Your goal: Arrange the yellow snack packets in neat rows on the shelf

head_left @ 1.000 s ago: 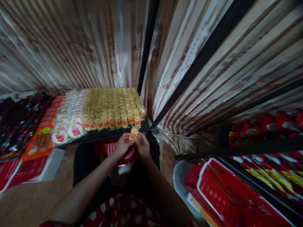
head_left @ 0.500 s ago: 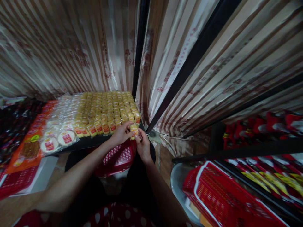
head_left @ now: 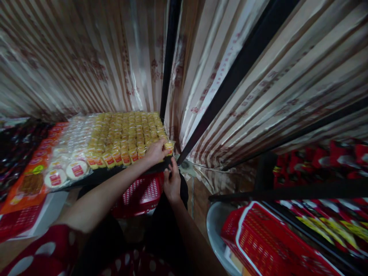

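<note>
Rows of small yellow wrapped snack packets [head_left: 126, 134] stand close together on a dark shelf [head_left: 109, 176]. My left hand [head_left: 156, 151] is at the front right corner of the rows, fingers closed on one yellow snack packet [head_left: 169, 147] with a red label. My right hand [head_left: 173, 182] is just below and to the right, apart from that packet; its fingers are partly spread and nothing shows in them. Left of the yellow rows lie round white packets [head_left: 77, 169] with red labels in clear wrap.
A red basket [head_left: 143, 193] sits below the shelf by my knees. Orange packets [head_left: 31, 180] lie far left. At right are a grey tub [head_left: 214, 218], another red basket [head_left: 270, 237] and a rack of red packets [head_left: 330, 153]. A dark post [head_left: 212, 111] stands before the curtain [head_left: 115, 57].
My left hand has moved right and slightly up with the yellow snack packet to the rows' front corner. My right hand has let go of the packet and dropped lower.
</note>
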